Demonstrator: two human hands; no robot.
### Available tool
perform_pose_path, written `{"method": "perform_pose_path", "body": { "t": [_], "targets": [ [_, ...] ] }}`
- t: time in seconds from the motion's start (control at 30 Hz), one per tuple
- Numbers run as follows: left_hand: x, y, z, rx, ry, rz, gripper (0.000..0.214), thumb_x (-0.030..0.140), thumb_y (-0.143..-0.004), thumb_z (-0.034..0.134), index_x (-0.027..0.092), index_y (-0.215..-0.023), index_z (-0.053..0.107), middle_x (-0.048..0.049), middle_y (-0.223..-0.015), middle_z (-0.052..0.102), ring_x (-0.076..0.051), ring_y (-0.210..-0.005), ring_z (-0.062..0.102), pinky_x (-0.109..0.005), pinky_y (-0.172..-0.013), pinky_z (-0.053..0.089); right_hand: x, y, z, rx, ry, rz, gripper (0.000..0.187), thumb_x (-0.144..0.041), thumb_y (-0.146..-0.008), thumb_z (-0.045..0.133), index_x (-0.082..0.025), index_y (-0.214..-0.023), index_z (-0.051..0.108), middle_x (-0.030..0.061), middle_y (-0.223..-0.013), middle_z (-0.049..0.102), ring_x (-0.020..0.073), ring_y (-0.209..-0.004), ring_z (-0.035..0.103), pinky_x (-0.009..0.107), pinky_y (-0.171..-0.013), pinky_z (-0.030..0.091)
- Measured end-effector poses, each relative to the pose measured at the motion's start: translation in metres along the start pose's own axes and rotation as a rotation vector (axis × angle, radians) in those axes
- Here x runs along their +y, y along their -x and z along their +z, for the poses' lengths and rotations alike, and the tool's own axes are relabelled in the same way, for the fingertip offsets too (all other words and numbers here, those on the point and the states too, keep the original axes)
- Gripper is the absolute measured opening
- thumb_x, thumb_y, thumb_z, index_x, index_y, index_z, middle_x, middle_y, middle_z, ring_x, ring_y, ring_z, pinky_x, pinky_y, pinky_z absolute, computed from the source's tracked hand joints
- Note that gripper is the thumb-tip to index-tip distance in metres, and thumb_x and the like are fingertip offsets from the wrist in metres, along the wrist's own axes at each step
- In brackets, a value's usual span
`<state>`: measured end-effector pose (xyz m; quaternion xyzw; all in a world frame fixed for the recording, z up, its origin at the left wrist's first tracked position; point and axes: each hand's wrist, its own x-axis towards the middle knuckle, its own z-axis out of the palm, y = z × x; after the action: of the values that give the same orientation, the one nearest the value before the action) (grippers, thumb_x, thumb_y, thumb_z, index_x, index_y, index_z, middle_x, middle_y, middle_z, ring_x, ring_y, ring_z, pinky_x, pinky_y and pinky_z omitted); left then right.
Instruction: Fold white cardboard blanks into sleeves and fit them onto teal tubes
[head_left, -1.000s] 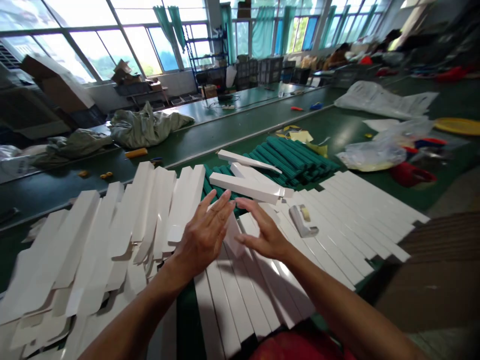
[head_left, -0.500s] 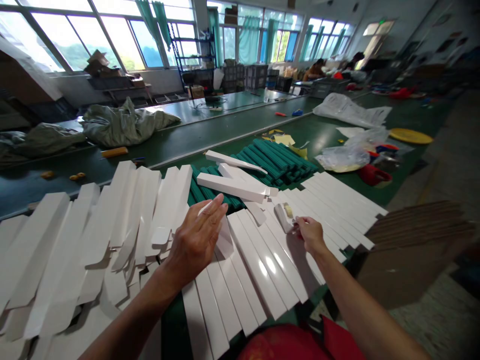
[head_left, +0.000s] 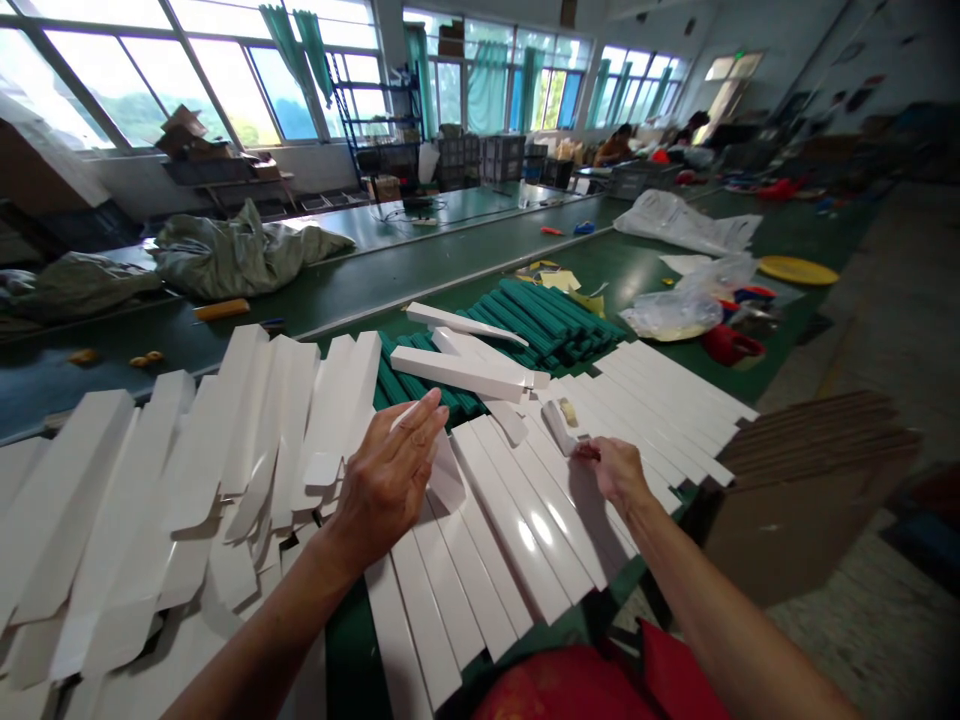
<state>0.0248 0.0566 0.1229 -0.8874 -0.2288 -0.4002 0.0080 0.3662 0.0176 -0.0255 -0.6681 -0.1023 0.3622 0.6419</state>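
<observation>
My left hand point(head_left: 390, 480) holds a long white folded carton point(head_left: 442, 470) upright against its palm, fingers stretched along the flap. My right hand point(head_left: 613, 468) is pinched at the end of a small white tape dispenser point(head_left: 559, 425) that lies on the flat white cartons point(head_left: 525, 520); what the fingertips grip is too small to make out. Behind lie assembled white boxes point(head_left: 461, 370) on a pile of green rods point(head_left: 547, 320).
More flat white carton blanks point(head_left: 187, 470) fan out to the left on the green table point(head_left: 660, 270). Plastic bags point(head_left: 675, 312) and red items sit at the right, brown cardboard sheets point(head_left: 810, 480) beside the table edge. Grey sacks point(head_left: 240, 255) lie on the far bench.
My right hand left the carton, moved right to the tape dispenser and now pinches at it, drawing slightly back. My left hand keeps the carton in place.
</observation>
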Motion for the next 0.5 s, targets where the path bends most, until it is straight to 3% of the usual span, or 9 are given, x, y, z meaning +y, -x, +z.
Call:
{"method": "perform_pose_path", "body": {
  "t": [0.13,0.27,0.4,0.5],
  "targets": [
    [-0.001,-0.001,0.001,-0.011,0.01,-0.001,0.055,0.005,-0.088,0.052,0.019,-0.14,0.045,-0.0145,-0.143,0.051,-0.028,-0.126,0.051,-0.049,-0.101,0.048,0.014,0.004,-0.01,-0.018,-0.017,-0.046,0.023,-0.026,-0.052,0.071,-0.017,-0.06,0.051,0.002,-0.058,0.061,0.017,-0.062,0.063,0.029,-0.061,0.058],
    [0.001,-0.002,0.001,-0.007,0.019,-0.022,0.051,0.009,-0.089,0.05,0.018,-0.139,0.046,-0.0162,-0.143,0.05,-0.028,-0.127,0.05,-0.05,-0.102,0.046,0.027,0.005,-0.014,-0.036,0.04,-0.027,0.032,-0.036,-0.051,0.076,-0.018,-0.064,0.053,-0.0013,-0.051,0.054,0.013,-0.046,0.053,0.027,-0.043,0.051],
    [0.003,-0.002,0.0,0.009,0.012,-0.166,0.042,0.014,-0.09,0.05,0.014,-0.132,0.054,-0.0197,-0.14,0.043,-0.029,-0.129,0.047,-0.047,-0.101,0.047,0.031,0.003,-0.015,-0.062,0.117,-0.024,0.041,-0.045,-0.049,0.077,-0.017,-0.069,0.054,-0.0066,-0.047,0.045,0.0079,-0.038,0.041,0.021,-0.031,0.036],
    [0.001,-0.002,0.001,0.016,0.031,-0.244,0.041,0.017,-0.091,0.05,0.015,-0.131,0.054,-0.0167,-0.128,0.047,-0.026,-0.122,0.051,-0.04,-0.095,0.052,0.029,-0.004,-0.02,-0.107,0.192,-0.048,0.04,-0.046,-0.049,0.076,-0.017,-0.067,0.056,-0.0062,-0.047,0.044,0.0076,-0.038,0.038,0.02,-0.03,0.033]
  ]
}}
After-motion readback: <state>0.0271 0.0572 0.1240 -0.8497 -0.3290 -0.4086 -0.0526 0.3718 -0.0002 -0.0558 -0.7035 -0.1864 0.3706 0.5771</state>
